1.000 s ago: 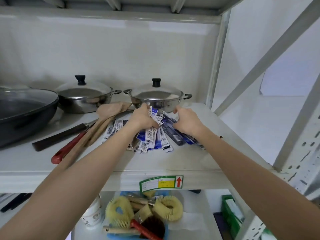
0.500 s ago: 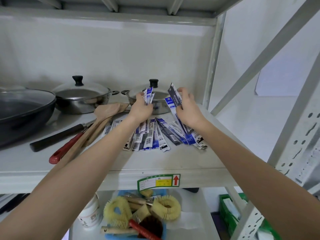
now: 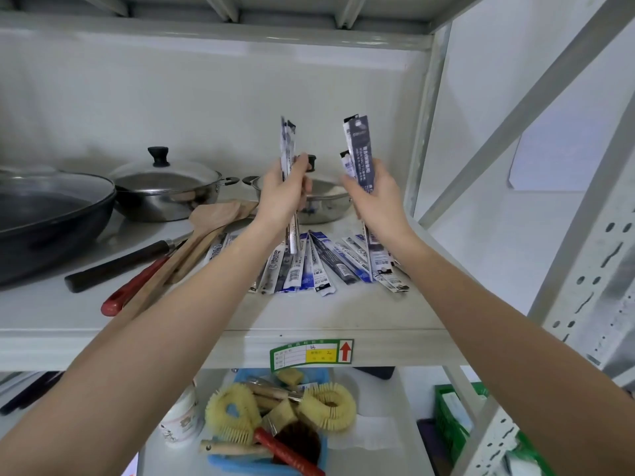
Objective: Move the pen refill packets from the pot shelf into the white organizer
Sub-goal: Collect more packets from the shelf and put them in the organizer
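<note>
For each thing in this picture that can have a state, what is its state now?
Left hand: grips a bunch of packets, held upright.
Right hand: grips a second bunch, upright.
Packets on the shelf: lying flat, fanned out.
Left steel pot: lid on.
Right steel pot: lid on, partly hidden by the hands.
Black pan: glass lid on.
Wooden spatulas: lying flat.

We are seeing pots [image 3: 165, 190] crowding the shelf's [image 3: 343, 314] back, spatulas [image 3: 206, 231] lying left, and bare shelf lying open along its front.
</note>
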